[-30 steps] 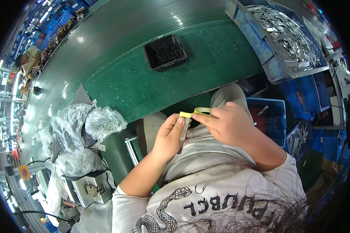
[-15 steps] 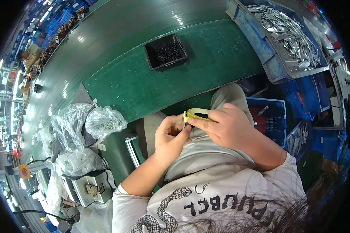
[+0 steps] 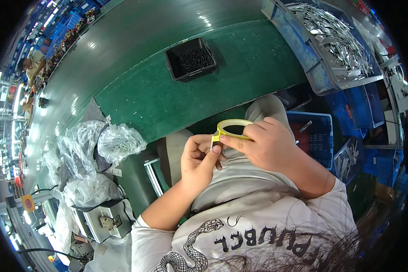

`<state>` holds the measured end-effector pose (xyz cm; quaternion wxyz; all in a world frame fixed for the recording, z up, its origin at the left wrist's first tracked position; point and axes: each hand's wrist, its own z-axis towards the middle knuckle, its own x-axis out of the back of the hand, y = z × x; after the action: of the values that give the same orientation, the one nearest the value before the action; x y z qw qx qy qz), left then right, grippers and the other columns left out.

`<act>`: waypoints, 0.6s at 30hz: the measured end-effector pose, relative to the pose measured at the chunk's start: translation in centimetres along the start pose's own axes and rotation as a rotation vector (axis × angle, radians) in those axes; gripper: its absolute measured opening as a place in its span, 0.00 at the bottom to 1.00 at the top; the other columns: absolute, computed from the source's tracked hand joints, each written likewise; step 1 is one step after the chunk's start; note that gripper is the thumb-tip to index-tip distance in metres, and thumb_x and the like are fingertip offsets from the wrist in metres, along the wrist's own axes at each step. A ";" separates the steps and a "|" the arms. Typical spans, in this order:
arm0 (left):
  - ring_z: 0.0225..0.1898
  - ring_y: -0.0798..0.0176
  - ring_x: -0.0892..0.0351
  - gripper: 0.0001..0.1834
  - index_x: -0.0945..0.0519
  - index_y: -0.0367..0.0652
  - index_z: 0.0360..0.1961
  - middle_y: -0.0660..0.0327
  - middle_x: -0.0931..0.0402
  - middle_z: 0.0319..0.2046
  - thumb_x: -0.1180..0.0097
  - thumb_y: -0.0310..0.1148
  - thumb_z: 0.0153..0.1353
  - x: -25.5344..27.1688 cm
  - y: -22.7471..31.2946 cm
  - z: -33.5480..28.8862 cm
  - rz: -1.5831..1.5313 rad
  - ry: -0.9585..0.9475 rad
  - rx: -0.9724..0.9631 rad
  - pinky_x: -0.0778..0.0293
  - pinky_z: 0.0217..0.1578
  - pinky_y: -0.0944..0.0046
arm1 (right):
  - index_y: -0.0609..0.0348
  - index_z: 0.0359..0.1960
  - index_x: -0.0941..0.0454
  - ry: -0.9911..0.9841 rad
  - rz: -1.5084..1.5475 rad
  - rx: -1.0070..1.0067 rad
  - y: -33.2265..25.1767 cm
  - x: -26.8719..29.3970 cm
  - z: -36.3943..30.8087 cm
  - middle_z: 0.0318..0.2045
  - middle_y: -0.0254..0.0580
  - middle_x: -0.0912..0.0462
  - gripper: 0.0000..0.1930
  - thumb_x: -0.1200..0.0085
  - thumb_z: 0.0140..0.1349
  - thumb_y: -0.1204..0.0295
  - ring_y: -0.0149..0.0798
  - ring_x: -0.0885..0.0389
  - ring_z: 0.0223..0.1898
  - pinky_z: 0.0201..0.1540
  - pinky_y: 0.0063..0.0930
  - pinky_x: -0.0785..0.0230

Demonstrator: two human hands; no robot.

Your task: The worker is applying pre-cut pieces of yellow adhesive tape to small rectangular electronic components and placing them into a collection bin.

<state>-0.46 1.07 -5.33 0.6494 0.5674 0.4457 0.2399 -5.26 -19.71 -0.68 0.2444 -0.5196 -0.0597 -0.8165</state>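
Observation:
Over my lap, my right hand (image 3: pixel 268 144) grips a roll of yellow tape (image 3: pixel 223 124), its ring tilted so that the hollow centre shows. The thumb and fingers of my left hand (image 3: pixel 200 156) pinch a thin, flat metal strip (image 3: pixel 213 143), mostly hidden by them. A short tongue of yellow tape from the roll reaches the strip's upper end and touches it. My two hands are close together, with the right fingertips beside the taped end.
Ahead on the green table (image 3: pixel 136 104) stands a black bin (image 3: pixel 192 74) of small dark parts. A blue crate (image 3: pixel 324 75) of metal strips is at the far right, above another blue basket (image 3: pixel 324 149). Clear plastic bags (image 3: pixel 120 143) and a grey machine (image 3: pixel 105 221) are at left.
The tape roll has tipped, so its ring shows wider and sits a little higher. More of the yellow tape by the strip is visible. Both hands keep their holds.

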 end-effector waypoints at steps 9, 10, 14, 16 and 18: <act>0.29 0.66 0.19 0.06 0.32 0.38 0.47 0.51 0.19 0.39 0.52 0.22 0.71 0.3 -0.1 0.1 -0.111 -0.056 -0.015 0.24 0.25 0.70 | 0.35 0.49 0.14 0.035 -0.040 -0.011 0.6 -0.3 -0.1 0.23 0.26 0.34 0.22 0.41 0.50 0.69 0.31 0.28 0.24 0.28 0.28 0.40; 0.29 0.65 0.19 0.06 0.32 0.38 0.47 0.50 0.19 0.38 0.53 0.22 0.71 0.4 -0.1 0.1 -0.149 -0.054 -0.028 0.23 0.25 0.70 | 0.35 0.49 0.14 0.038 -0.042 -0.012 0.6 -0.3 -0.3 0.23 0.26 0.34 0.22 0.41 0.50 0.69 0.31 0.28 0.24 0.28 0.28 0.40; 0.28 0.63 0.19 0.06 0.33 0.39 0.47 0.49 0.19 0.38 0.53 0.22 0.71 0.5 -0.1 0.0 -0.151 -0.074 -0.024 0.22 0.24 0.68 | 0.36 0.49 0.13 0.019 -0.026 -0.012 0.8 -0.2 -0.6 0.24 0.26 0.33 0.22 0.42 0.49 0.70 0.32 0.28 0.24 0.28 0.28 0.39; 0.28 0.63 0.19 0.07 0.33 0.39 0.48 0.49 0.19 0.38 0.53 0.22 0.71 0.6 -0.2 0.0 -0.158 -0.078 -0.036 0.22 0.24 0.67 | 0.36 0.48 0.13 0.017 -0.021 -0.014 0.7 -0.1 -0.6 0.24 0.26 0.33 0.22 0.42 0.49 0.70 0.32 0.28 0.24 0.28 0.28 0.39; 0.28 0.63 0.19 0.07 0.33 0.40 0.48 0.48 0.19 0.38 0.53 0.22 0.71 0.7 -0.3 0.0 -0.166 -0.085 -0.046 0.22 0.24 0.67 | 0.37 0.48 0.13 0.013 -0.018 -0.017 0.6 -0.2 -0.6 0.24 0.27 0.32 0.21 0.42 0.50 0.70 0.32 0.28 0.24 0.28 0.28 0.38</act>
<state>-0.14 1.56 -5.84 0.6984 0.5231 0.4575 0.1714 -5.40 -20.40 -1.22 0.2331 -0.5158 -0.0555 -0.8225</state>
